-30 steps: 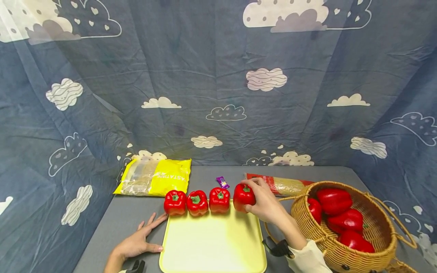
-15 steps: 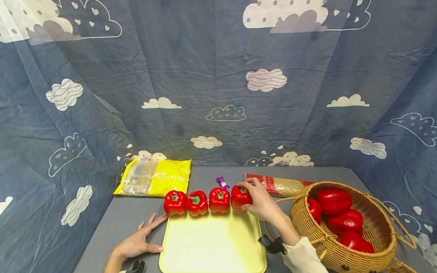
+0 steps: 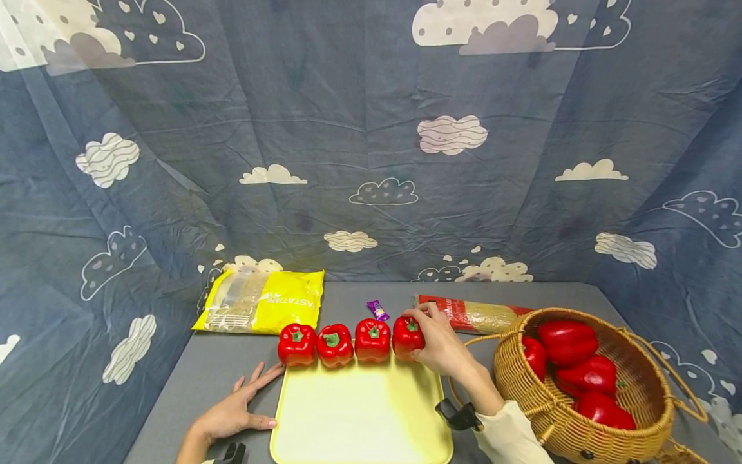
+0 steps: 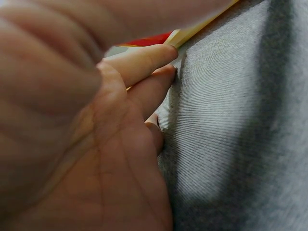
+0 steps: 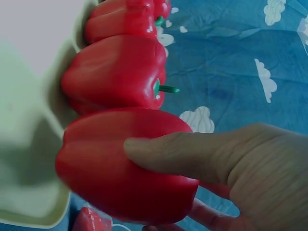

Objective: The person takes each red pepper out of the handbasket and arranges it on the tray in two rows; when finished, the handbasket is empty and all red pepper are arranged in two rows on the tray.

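Note:
My right hand grips a red bell pepper at the back right of the pale yellow tray. In the right wrist view the thumb lies along this bell pepper, and some fingers are hidden behind it. To its left, three more bell peppers stand in a row along the tray's back edge, stems up. My left hand rests on the table with fingers spread, its thumb and a fingertip at the tray's left edge. The left wrist view shows the palm holding nothing.
A wicker basket with several red bell peppers stands at the right, near my right forearm. Behind the tray lie a yellow pasta bag, a small purple wrapped sweet and a red-and-clear noodle packet. A cloud-patterned curtain hangs behind.
My right hand has moved the gripped bell pepper slightly left, closer to the row, between one second and half a second ago. Since then it has stayed almost still. The left hand has not moved.

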### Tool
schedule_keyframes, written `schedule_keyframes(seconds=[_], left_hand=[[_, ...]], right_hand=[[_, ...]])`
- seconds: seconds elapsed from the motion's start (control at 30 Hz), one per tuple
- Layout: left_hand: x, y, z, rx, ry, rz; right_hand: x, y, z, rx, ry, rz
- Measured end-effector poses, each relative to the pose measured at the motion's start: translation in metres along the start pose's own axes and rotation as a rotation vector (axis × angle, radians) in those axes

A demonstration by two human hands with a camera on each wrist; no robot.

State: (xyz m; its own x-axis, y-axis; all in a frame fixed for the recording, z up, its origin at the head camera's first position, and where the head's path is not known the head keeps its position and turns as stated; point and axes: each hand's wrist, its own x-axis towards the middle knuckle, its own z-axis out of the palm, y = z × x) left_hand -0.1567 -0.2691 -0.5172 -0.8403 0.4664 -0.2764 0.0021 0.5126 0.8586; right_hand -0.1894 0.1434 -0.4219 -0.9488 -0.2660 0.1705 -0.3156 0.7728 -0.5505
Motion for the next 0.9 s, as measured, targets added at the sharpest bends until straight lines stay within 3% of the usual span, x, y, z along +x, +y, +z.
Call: schedule_keyframes(seconds=[0.3,0.47,0.73,0.9], left_hand=[[0.009,-0.026,-0.001,-0.037,0.018,0.01],[0.013,-0.032,-0.002,-0.02,0.006,0.006],[0.01,-0.025,-0.001,0.001,0.01,0.015],[0.001,-0.002,0.0,0.025,0.007,0.021]], right_hand=[[0.001,0.0,0.004,0.008,0.001,0.028],[0.001,0.001,0.005,-0.001,-0.013,0.035],[0.002,0.001,0.007,-0.015,-0.035,0.046],[0.002,0.001,0.009,-0.021,-0.049,0.061]])
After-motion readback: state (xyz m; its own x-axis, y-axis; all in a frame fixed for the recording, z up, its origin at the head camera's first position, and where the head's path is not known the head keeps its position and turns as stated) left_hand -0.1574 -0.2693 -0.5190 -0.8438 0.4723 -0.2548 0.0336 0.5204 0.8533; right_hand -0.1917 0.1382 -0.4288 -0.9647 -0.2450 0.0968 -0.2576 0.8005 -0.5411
